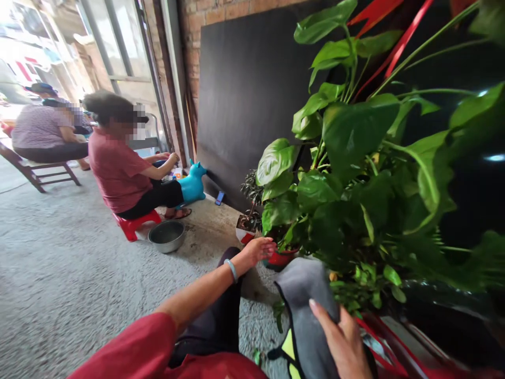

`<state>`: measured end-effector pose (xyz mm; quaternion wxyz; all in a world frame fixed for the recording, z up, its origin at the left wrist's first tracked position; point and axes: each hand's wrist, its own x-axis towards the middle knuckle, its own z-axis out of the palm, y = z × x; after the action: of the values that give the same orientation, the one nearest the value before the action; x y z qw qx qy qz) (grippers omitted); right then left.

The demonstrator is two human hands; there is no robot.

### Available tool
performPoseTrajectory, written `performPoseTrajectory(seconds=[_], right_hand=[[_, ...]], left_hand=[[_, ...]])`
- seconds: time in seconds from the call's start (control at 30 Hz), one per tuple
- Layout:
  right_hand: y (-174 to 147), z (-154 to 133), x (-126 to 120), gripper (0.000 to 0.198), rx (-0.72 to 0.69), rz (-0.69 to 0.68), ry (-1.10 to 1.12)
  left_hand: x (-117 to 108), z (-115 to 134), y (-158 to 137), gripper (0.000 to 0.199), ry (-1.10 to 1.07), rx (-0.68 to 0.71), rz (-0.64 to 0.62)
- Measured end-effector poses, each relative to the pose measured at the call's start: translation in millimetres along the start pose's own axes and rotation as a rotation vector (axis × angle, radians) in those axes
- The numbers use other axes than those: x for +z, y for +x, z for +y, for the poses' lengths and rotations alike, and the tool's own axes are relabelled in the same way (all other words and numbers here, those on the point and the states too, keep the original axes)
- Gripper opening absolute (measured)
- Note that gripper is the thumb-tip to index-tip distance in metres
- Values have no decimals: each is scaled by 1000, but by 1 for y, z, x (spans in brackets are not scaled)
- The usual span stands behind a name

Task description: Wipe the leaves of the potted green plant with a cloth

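My left hand (pixel 258 250), with a pale bangle on its wrist, reaches forward with its fingers stretched out and nothing in them. It is near the low leaves of a large green potted plant (pixel 319 195) and the red pot (pixel 281 259) beneath. In my right hand (pixel 345 339) is a soft grey cloth (pixel 305 287) with black edging and yellow-green patches. My thumb lies on its face, while the other fingertips are partly hidden. The cloth hangs over the floor at my right side.
A small potted tree (pixel 248 210) stands ahead, beside a dark board (pixel 244 100). A grey basin (pixel 168 237) sits left of it. One person (pixel 118 168) sits on a red stool (pixel 136 226) by a blue animal toy (pixel 193 184); others sit farther back. A phone (pixel 220 198) leans near the board.
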<state>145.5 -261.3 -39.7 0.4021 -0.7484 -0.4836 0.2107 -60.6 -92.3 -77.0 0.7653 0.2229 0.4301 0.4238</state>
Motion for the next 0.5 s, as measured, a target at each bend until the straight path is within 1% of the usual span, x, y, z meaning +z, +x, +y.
performPoseTrajectory(seconds=[0.07, 0.1, 0.13, 0.2, 0.27, 0.3, 0.33, 0.37, 0.4, 0.43, 0.47, 0.5], right_hand=[[-5, -5, -16, 72, 104, 63, -40], [-5, -12, -21, 80, 145, 100, -98], [-4, -20, -24, 88, 154, 141, -163], [-4, -36, -16, 96, 111, 161, -248], [-8, -49, 5, 93, 27, 93, -233], [-12, -53, 16, 90, -24, 60, -201], [-16, -57, 25, 87, -77, 31, -165], [-20, -60, 28, 84, -130, -12, -130], [-24, -62, 25, 81, -178, -71, -93], [-27, -65, 15, 77, -220, -131, -46], [-29, -67, -3, 73, -254, -163, 20], [-29, -70, -26, 68, -273, -197, 83]], left_hand=[[-12, -15, -24, 17, 53, 17, 6], [-14, -23, -38, 23, 82, 45, -15], [-13, -30, -51, 29, 108, 89, -55], [-3, -42, -77, 44, 141, 186, -177], [13, -52, -96, 64, 120, 232, -320], [22, -55, -102, 71, 86, 235, -371], [31, -58, -105, 74, 41, 231, -394], [38, -59, -106, 73, -5, 231, -385], [42, -59, -106, 70, -41, 233, -360], [45, -57, -105, 67, -60, 231, -332], [45, -54, -105, 66, -63, 228, -311], [44, -50, -104, 67, -54, 229, -303]])
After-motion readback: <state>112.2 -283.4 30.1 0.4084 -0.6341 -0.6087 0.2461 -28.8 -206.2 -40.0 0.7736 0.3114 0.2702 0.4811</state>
